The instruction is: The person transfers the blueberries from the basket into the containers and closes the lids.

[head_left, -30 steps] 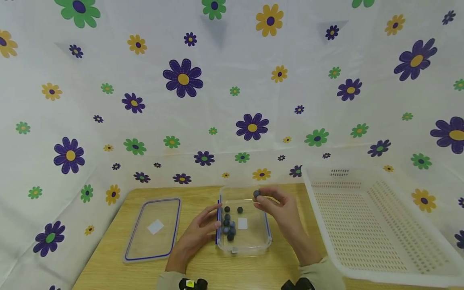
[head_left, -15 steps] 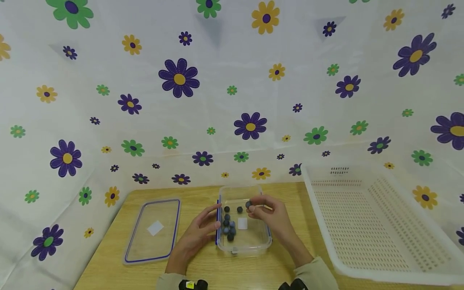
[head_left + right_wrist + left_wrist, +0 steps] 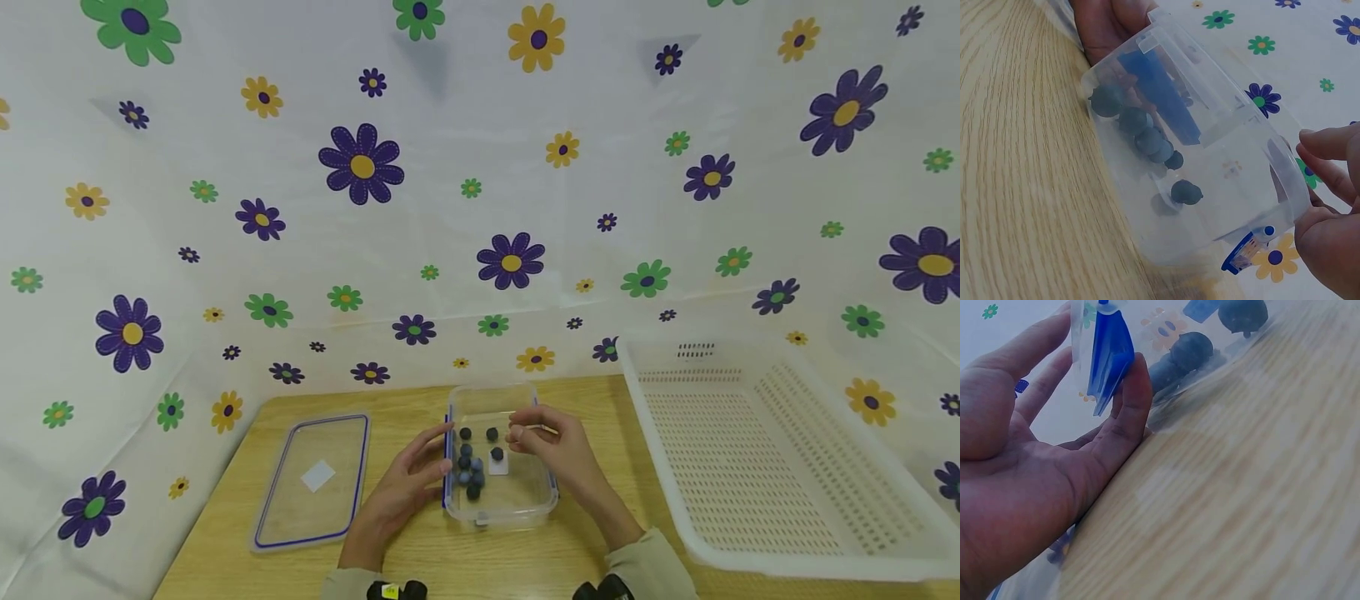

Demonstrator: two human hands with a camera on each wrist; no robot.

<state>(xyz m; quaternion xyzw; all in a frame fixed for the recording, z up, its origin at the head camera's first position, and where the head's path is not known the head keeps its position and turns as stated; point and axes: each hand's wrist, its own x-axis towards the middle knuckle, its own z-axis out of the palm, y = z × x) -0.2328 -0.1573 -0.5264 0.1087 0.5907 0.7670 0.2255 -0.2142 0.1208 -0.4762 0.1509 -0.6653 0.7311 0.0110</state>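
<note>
Several blueberries (image 3: 465,462) lie in a clear plastic container (image 3: 525,504), most of them clustered along its left side. One blueberry (image 3: 497,454) sits over the white label, and another (image 3: 492,434) is just behind it. My left hand (image 3: 401,492) rests against the container's left wall, fingers spread. In the left wrist view a finger (image 3: 1134,403) touches the blue latch (image 3: 1110,359). Above the right part of the container is my right hand (image 3: 558,446). Its thumb (image 3: 1325,240) and fingers are slightly apart at the container's rim, with no berry seen between them.
A clear lid (image 3: 311,500) with a blue seal lies left on the wooden table (image 3: 420,567). To the right stands a large white perforated basket (image 3: 750,467). A flower-printed curtain (image 3: 420,225) hangs behind and at the sides.
My right hand moved left and down over the container with a blueberry and let it go. That berry now lies over the white label. My left hand stayed at the left wall.
</note>
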